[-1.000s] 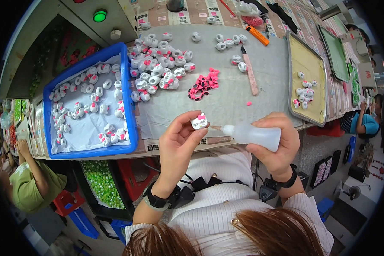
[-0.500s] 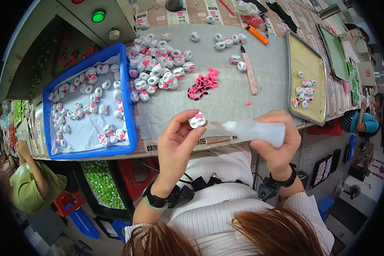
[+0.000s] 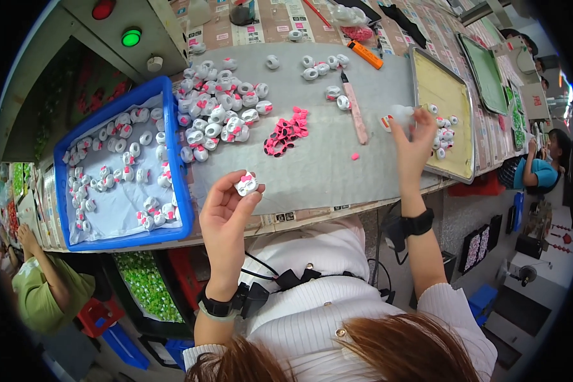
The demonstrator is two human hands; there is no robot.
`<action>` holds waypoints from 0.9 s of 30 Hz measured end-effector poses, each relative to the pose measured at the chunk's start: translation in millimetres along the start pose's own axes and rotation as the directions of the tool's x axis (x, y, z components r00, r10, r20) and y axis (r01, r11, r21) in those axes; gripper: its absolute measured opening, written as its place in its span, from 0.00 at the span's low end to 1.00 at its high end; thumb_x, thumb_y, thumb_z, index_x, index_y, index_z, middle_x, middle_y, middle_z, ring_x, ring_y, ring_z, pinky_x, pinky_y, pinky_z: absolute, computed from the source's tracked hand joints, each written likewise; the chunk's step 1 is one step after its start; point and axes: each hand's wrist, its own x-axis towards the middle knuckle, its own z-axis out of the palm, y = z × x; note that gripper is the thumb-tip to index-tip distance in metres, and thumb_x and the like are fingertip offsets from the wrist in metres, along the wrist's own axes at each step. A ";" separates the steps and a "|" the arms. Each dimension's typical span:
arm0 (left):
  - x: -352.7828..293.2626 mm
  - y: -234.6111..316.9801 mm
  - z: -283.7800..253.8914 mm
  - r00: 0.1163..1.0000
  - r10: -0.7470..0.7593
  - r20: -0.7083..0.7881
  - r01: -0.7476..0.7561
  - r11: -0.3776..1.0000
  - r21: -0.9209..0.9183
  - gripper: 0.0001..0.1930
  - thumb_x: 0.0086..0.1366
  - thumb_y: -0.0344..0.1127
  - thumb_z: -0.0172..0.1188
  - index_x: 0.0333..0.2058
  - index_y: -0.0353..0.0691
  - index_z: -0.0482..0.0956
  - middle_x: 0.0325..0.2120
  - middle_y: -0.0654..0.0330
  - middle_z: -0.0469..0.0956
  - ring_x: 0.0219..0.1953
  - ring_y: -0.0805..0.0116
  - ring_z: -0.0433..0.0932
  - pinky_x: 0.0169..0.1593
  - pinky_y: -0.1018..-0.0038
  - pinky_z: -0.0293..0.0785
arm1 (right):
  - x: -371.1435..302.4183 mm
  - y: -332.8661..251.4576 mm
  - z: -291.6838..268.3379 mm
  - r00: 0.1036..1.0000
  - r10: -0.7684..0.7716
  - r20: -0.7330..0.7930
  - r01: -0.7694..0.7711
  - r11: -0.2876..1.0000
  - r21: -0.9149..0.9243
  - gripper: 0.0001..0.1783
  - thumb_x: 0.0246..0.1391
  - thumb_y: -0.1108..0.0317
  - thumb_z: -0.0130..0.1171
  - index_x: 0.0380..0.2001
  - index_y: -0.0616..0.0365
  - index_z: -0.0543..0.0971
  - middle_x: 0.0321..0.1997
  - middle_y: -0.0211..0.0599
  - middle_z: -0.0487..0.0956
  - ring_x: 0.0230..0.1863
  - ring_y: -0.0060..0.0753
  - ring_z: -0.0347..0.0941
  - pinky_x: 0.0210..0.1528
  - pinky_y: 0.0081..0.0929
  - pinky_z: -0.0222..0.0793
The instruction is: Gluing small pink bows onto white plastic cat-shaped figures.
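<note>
Pinched between thumb and fingers of my left hand (image 3: 226,207) is a small white bead (image 3: 246,184) shaped like an animal head, with a pink bow on its front. My right hand (image 3: 416,148) is out to the right, thumb and fingers apart. At its fingertips is a translucent white squeeze bottle (image 3: 400,113) with a coloured label patch; whether they still touch it is unclear. A heap of similar white beads (image 3: 219,105), many with pink bows, covers the table's left part. Beside it lies a cluster of loose pink bows (image 3: 288,132).
A blue tray (image 3: 182,184) of white beads stands at left. A pink-handled pointed tool (image 3: 355,111), an orange cutter (image 3: 365,55) and a stray pink piece (image 3: 355,156) lie on the grey sheet (image 3: 325,175). A yellow-lined metal tray (image 3: 449,169) holds beads at right. Other people sit nearby.
My right hand has carried the squeeze bottle away from the bead, to the right and farther back, and its fingers have spread. My left hand still pinches the bead. The whole view has shifted slightly.
</note>
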 end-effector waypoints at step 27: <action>1.2 -5.7 -0.5 0.994 -0.076 0.084 0.077 0.997 -0.016 0.15 0.54 0.21 0.51 0.42 0.30 0.66 0.35 0.58 0.71 0.38 0.71 0.73 0.43 0.79 0.67 | -48.8 -56.0 53.4 0.422 -0.449 0.788 0.533 0.826 0.185 0.08 0.34 0.78 0.49 0.24 0.61 0.72 0.29 0.35 0.72 0.35 0.35 0.67 0.34 0.27 0.65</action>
